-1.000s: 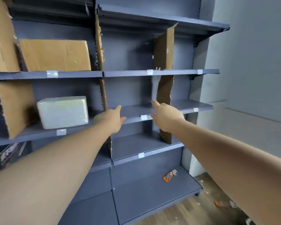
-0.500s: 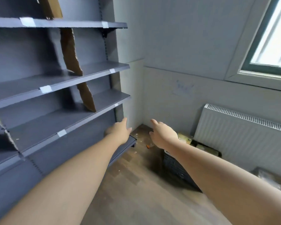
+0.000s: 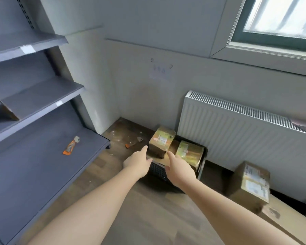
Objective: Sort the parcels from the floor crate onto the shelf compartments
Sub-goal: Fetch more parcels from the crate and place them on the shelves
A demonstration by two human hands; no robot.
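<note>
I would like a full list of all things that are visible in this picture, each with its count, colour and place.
shelf unit: one, dark grey, on the left
cardboard divider: one, brown, on a middle shelf, left edge
orange tube: one, orange with white cap, lying on the bottom shelf
crate: one, black, on the floor by the radiator
left crate parcel: one, brown, yellowish tape, in the crate
right crate parcel: one, brown, yellowish tape, in the crate
outside parcel: one, brown, white labels, right of the crate
radiator: one, white, under the window
window: one, top right
left hand: one, empty, fingers straight, above the crate
right hand: one, empty, fingers straight, above the crate
</note>
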